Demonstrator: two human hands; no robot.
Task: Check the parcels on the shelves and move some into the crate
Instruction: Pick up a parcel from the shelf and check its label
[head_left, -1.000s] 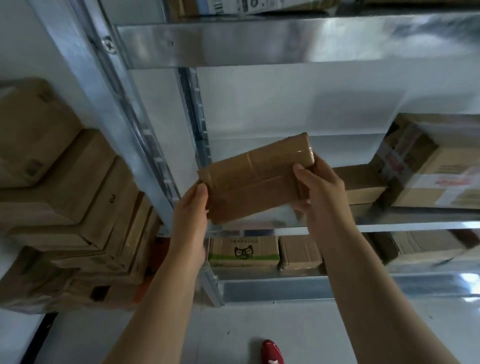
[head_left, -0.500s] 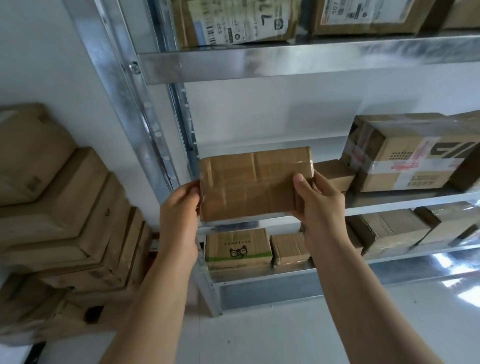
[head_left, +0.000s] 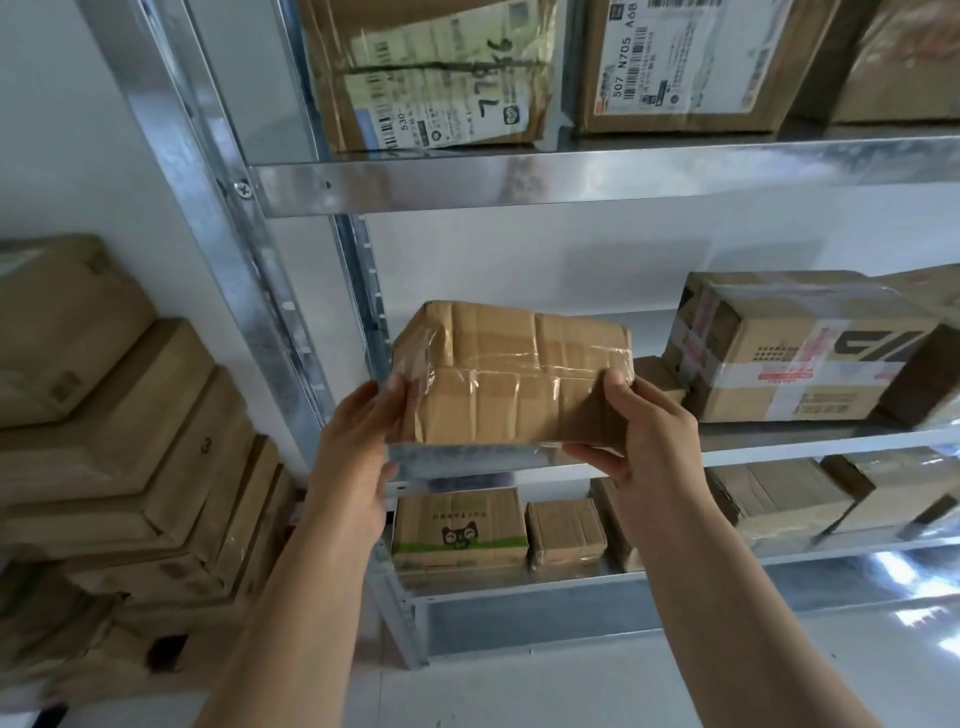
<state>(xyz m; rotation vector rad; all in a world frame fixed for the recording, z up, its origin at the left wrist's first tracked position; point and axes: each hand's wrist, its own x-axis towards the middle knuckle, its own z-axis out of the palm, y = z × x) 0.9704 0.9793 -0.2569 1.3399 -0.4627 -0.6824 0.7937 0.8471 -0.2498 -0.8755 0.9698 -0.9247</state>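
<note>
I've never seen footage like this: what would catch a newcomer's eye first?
A taped brown parcel, mid-frame, is gripped at both ends by the left hand and right hand at the edge of the middle shelf. Above stands a white-labelled parcel; left of the rack leans a stack of cardboard boxes.

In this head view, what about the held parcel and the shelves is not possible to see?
Crate: nowhere in the head view.
Taped parcel: any label hidden, its far side faces away.
Top-left parcel: cut by the upper edge; fine print too small.
Left stack of boxes: blurred, details unclear.
</note>
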